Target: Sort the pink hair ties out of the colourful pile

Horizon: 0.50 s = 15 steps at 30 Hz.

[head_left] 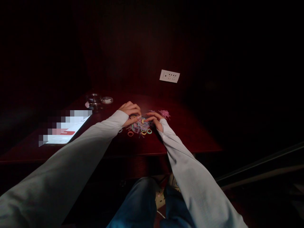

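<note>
A loose heap of small coloured elastic hair bands [139, 127], mostly pale blue, purple and pink, lies on the dark red table. My left hand [130, 110] reaches over the heap's left side, fingers bent and thumb apart from them. From the right, my right hand [155, 119] reaches in with its fingers stretched over the heap. No band shows plainly in either hand. Thicker ring-shaped hair ties lie at the near edge: a red one [130, 134], a yellow one [143, 133] and a green one [149, 131]. A separate pink pile of bands [164, 114] sits beyond my right wrist.
A clear jar [94, 98] stands at the back left, with a round clear lid [107, 100] beside it. A lit tablet-like screen [68, 128] lies on the left of the table [190, 136]. A white wall socket [169, 76] is behind.
</note>
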### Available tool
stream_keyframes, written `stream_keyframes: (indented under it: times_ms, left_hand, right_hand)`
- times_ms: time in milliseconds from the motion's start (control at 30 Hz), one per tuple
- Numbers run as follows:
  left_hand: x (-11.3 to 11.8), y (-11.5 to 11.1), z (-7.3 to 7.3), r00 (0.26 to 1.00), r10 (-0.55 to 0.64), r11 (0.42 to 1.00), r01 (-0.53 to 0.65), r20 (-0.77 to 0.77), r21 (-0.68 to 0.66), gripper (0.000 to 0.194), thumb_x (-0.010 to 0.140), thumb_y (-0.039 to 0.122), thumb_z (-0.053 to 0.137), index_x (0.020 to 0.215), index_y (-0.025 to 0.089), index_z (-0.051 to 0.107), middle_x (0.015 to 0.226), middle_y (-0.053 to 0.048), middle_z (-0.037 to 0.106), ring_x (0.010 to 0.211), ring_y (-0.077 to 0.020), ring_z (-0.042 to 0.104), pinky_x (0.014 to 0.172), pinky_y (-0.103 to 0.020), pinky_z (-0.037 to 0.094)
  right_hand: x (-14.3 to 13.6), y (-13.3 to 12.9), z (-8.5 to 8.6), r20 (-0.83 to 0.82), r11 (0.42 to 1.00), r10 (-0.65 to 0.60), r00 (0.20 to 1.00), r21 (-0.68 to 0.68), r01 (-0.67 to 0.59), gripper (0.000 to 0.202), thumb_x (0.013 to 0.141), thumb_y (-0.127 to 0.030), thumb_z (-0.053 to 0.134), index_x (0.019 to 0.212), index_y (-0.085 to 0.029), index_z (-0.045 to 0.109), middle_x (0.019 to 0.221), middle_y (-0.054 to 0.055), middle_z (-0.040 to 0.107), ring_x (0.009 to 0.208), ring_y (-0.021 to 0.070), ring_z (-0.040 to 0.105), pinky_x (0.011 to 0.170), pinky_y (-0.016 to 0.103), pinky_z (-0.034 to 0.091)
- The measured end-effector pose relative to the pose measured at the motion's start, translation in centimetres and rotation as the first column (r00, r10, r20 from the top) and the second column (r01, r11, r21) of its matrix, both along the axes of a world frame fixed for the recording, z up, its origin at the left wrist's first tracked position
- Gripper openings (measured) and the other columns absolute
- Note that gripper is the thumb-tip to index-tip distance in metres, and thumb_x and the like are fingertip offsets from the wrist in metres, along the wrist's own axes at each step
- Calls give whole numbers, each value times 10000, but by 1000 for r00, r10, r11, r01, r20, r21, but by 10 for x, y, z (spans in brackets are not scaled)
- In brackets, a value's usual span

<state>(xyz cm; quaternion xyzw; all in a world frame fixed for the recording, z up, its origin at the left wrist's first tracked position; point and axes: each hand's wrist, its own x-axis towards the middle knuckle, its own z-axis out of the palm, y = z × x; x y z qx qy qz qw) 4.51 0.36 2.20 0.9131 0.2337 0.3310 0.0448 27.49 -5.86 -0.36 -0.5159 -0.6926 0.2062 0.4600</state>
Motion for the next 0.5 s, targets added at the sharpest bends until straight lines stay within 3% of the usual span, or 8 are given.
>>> stream_keyframes:
  times_ms: [100,300,400,500]
  left_hand:
    - [3,-4,-3,994,-91,996,92,-63,7,285,1008,444,550,1099,314,787,1211,-41,710,1049,-255,507,973,-416,409]
    - [2,-2,-3,988,-119,993,121,-100,13,304,1013,471,546,1034,278,780,1256,-46,702,1060,-251,501,976,-424,424]
    - [1,1,-2,989,-110,993,113,-94,19,291,1006,460,554,1004,257,763,1225,-50,712,1050,-246,514,973,-418,429]
    - [1,1,-2,989,-113,993,116,-91,29,283,1007,439,544,985,245,749,1206,-51,717,1044,-241,525,970,-409,429]
  right_hand:
    - [5,10,-5,-96,999,44,994,-3,-44,349,951,-347,466,1136,-226,735,883,33,794,946,242,686,934,391,516]
    - [8,25,-15,-206,998,-54,977,13,58,264,913,-366,493,966,-242,720,681,-6,699,692,191,624,777,338,513]
    - [11,22,-14,-161,996,-85,983,-30,81,231,914,-330,510,942,-246,723,615,-18,650,603,182,582,710,332,508]
    - [19,18,-11,-50,996,-94,994,-5,94,236,932,-303,503,954,-254,733,642,-6,660,659,199,621,748,342,522]
